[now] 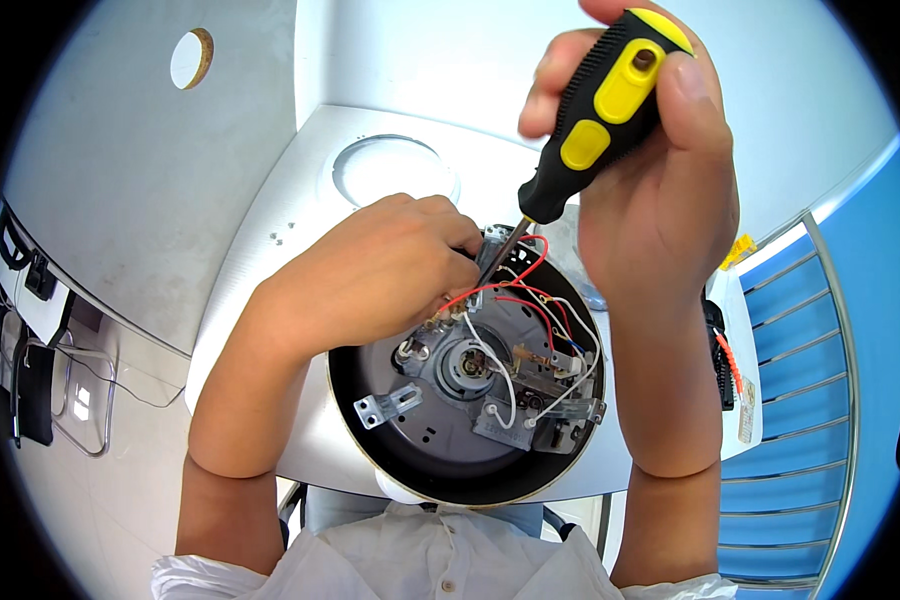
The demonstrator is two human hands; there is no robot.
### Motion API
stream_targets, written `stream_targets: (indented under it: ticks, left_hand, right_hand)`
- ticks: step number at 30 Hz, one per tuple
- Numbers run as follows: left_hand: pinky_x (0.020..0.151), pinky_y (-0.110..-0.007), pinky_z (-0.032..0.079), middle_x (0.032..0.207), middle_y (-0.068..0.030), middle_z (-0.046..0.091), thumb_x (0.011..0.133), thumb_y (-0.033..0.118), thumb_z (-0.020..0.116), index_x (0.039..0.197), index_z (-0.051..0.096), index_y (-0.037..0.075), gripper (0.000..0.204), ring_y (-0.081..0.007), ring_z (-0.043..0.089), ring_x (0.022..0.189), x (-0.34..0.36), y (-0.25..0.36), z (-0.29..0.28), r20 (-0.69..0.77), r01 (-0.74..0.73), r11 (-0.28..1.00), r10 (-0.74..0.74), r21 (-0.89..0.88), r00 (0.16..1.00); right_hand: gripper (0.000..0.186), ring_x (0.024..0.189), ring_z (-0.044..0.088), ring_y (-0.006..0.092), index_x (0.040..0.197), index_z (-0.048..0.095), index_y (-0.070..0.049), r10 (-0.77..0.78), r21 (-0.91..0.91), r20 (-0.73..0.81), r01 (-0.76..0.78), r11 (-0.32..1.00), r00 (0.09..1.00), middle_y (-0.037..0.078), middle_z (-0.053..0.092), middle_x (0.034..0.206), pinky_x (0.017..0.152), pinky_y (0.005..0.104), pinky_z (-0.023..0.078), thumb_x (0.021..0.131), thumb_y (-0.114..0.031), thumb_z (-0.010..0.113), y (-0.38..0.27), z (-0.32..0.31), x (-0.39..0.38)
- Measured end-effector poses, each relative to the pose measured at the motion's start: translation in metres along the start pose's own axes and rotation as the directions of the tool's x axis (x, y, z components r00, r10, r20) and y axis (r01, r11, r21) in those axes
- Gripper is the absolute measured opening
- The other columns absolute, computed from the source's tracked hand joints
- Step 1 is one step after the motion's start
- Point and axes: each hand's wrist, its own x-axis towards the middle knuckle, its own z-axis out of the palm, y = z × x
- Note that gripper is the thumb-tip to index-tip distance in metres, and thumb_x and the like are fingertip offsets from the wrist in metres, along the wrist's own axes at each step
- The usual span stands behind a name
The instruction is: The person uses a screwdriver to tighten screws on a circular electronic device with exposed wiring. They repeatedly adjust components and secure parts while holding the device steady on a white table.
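Observation:
A round dark appliance base [440, 420] lies open on the white table, with red and white wires [510, 400], metal brackets [385, 403] and a central metal hub [467, 365]. My right hand [670, 190] grips a black-and-yellow screwdriver [600, 110] by its handle, tip down inside the upper part of the base. My left hand [370, 255] reaches over the upper left of the base beside the screwdriver's shaft, fingers curled on something there that they hide from view.
A round white ring [388, 142] and small metal screws [280, 238] lie at the back left of the table [240, 330]. A dark item with an orange-red part [725, 360] and a yellow object [738, 250] sit at the right. A metal railing [835, 400] runs beyond.

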Motion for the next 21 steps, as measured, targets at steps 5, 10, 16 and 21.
stream_targets:
  ticks: [5,10,16,21]
  left_hand:
    - [0.078,-0.037,0.043,0.094,-0.0068,0.060,0.061,0.005,0.066,0.072,0.062,0.004,0.011,-0.0261,0.054,0.092,0.000,-0.002,0.001,-0.044,-0.048,0.999,0.048,0.014,0.998]
    - [0.077,-0.036,0.044,0.094,-0.0063,0.060,0.062,0.005,0.065,0.070,0.062,0.005,0.009,-0.0254,0.054,0.092,0.000,0.000,0.000,-0.033,-0.040,0.999,0.040,0.019,0.999]
    - [0.076,-0.036,0.044,0.093,-0.0060,0.060,0.064,0.006,0.064,0.070,0.063,0.005,0.007,-0.0244,0.055,0.092,-0.001,0.000,0.001,-0.043,-0.029,0.999,0.030,0.020,0.999]
    - [0.075,-0.034,0.044,0.094,-0.0059,0.060,0.064,0.007,0.064,0.070,0.063,0.005,0.006,-0.0244,0.055,0.091,-0.002,-0.001,0.002,-0.063,-0.024,0.999,0.027,0.040,0.998]
  right_hand:
    - [0.038,0.091,0.056,0.0268,0.098,0.043,-0.001,0.039,0.000,-0.118,-0.040,0.999,0.992,0.016,0.047,0.098,0.086,0.0420,0.047,0.073,-0.027,0.058,-0.004,0.013,0.017]
    - [0.030,0.077,0.059,0.0252,0.094,0.040,-0.006,-0.011,0.499,0.449,-0.241,0.833,0.893,0.017,0.052,0.086,0.072,0.0349,0.052,0.075,-0.020,0.058,0.021,-0.015,0.031]
    - [0.033,0.082,0.057,0.0245,0.097,0.043,-0.003,0.029,0.238,0.136,-0.061,0.969,0.990,0.016,0.050,0.088,0.076,0.0365,0.050,0.078,-0.028,0.052,0.017,-0.007,0.010]
    - [0.039,0.086,0.056,0.0240,0.100,0.046,-0.001,0.013,0.076,0.084,-0.019,0.997,0.996,0.014,0.049,0.090,0.079,0.0379,0.048,0.082,-0.036,0.048,0.011,-0.007,0.007]
